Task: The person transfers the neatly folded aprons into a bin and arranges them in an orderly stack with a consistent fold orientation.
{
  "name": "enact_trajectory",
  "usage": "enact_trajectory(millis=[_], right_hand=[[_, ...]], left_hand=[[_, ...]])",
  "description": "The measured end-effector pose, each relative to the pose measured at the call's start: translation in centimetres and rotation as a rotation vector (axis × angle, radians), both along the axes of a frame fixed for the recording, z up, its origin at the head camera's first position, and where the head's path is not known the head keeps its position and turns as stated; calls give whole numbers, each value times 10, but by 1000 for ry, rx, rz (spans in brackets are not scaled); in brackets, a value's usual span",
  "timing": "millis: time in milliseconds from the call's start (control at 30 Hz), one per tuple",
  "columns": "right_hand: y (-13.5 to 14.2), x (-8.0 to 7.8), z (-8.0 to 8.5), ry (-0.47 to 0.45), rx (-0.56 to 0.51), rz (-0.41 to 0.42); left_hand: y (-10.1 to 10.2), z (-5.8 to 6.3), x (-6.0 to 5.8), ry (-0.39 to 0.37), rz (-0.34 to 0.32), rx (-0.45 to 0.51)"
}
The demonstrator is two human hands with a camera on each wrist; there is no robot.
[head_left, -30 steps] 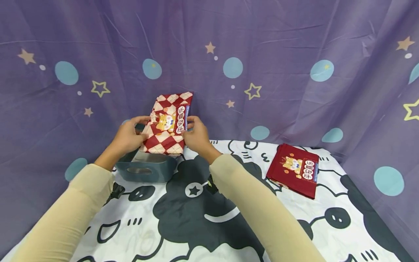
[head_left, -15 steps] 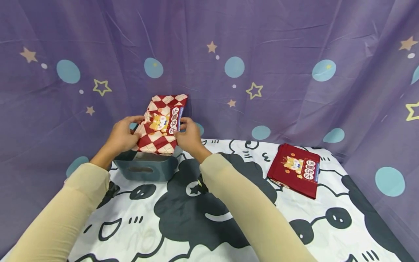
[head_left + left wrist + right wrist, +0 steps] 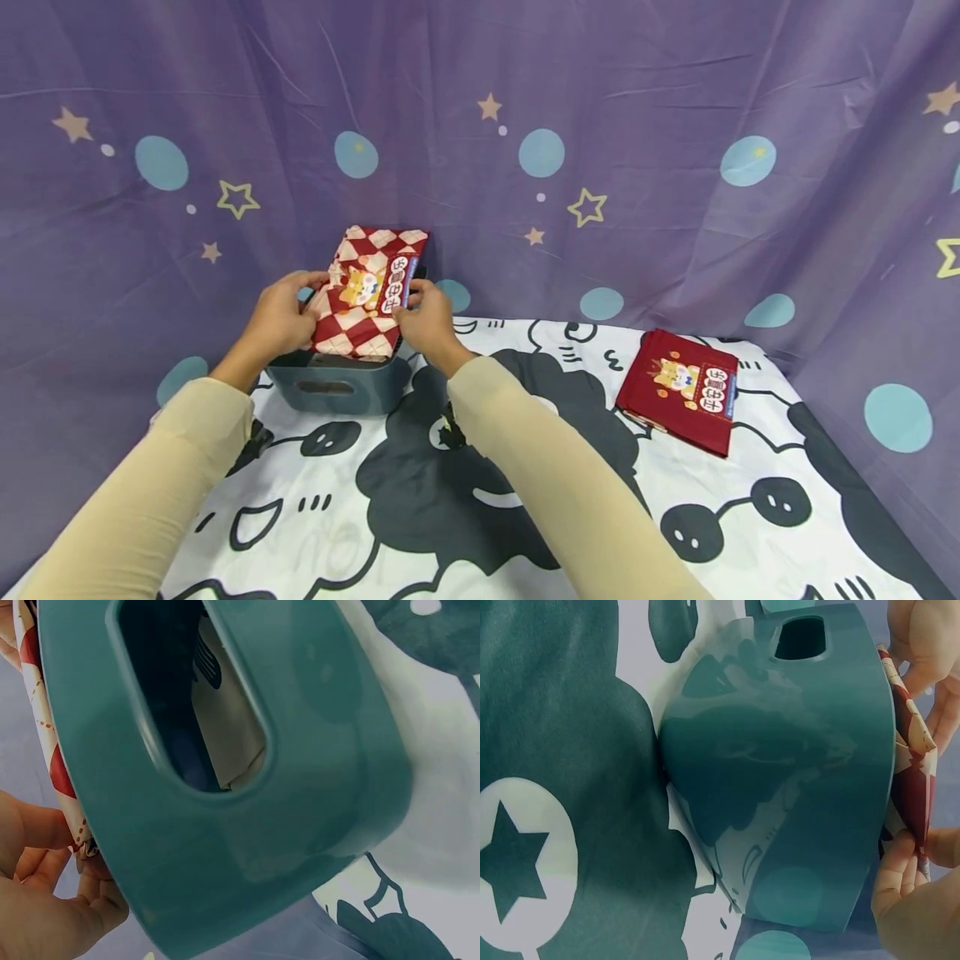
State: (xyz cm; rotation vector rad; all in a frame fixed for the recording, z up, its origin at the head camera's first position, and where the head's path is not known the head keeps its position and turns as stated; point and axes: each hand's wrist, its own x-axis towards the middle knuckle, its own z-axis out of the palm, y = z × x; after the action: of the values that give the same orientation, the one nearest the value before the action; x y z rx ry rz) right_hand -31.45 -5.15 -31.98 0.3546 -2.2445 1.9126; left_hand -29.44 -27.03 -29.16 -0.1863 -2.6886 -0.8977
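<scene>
A folded cloth (image 3: 360, 321) with red and cream diamonds, a cartoon animal and a lettered panel is held tilted at the top of a blue-grey plastic box (image 3: 378, 390). My left hand (image 3: 276, 318) pinches its left edge, thumb in front. On the opposite edge, my right hand (image 3: 431, 321) pinches beside the lettered panel. The right wrist view shows the cloth (image 3: 915, 784) edge-on along the box's rim (image 3: 817, 750), between both hands. Through the handle hole in the left wrist view, a pale surface (image 3: 225, 727) shows inside the box; most of the interior is hidden.
A dark red folded cloth (image 3: 686, 412) with a similar animal print lies on the right of the table. The white table cover (image 3: 300, 475) has black cartoon drawings. Behind it hangs a purple curtain (image 3: 465, 183) with stars and blue dots.
Both hands have moved left with the checked cloth, then slightly lower onto the box. The dark red cloth stays where it was.
</scene>
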Motion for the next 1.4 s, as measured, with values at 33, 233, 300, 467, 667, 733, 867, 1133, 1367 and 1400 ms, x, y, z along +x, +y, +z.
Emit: enact_trajectory(millis=[33, 233, 300, 467, 667, 733, 867, 1133, 1367, 1400], right_hand=[[-1, 0, -1, -5, 2, -3], [-3, 2, -4, -21, 21, 1], [-3, 2, -5, -22, 29, 7], [-4, 2, -6, -24, 42, 12], [-2, 1, -7, 21, 178, -6], [0, 0, -9, 61, 292, -36], [5, -2, -15, 114, 462, -75], [13, -3, -21, 205, 554, -43], [20, 0, -19, 223, 618, -20], [21, 1, -19, 226, 619, -18]], left_hand=[[-1, -1, 0, 5, 0, -13], [-3, -4, 1, 21, 2, -85], [-4, -5, 1, 12, 5, -100], [-5, -7, 1, 1, 6, -108], [-8, -10, 2, 7, -13, -146], [-9, -12, 2, -13, -21, -199], [-9, -15, 4, -40, -41, -299], [3, -13, 6, -31, -67, -301], [9, -16, 8, 25, -100, -305], [10, -17, 8, 41, -106, -308]])
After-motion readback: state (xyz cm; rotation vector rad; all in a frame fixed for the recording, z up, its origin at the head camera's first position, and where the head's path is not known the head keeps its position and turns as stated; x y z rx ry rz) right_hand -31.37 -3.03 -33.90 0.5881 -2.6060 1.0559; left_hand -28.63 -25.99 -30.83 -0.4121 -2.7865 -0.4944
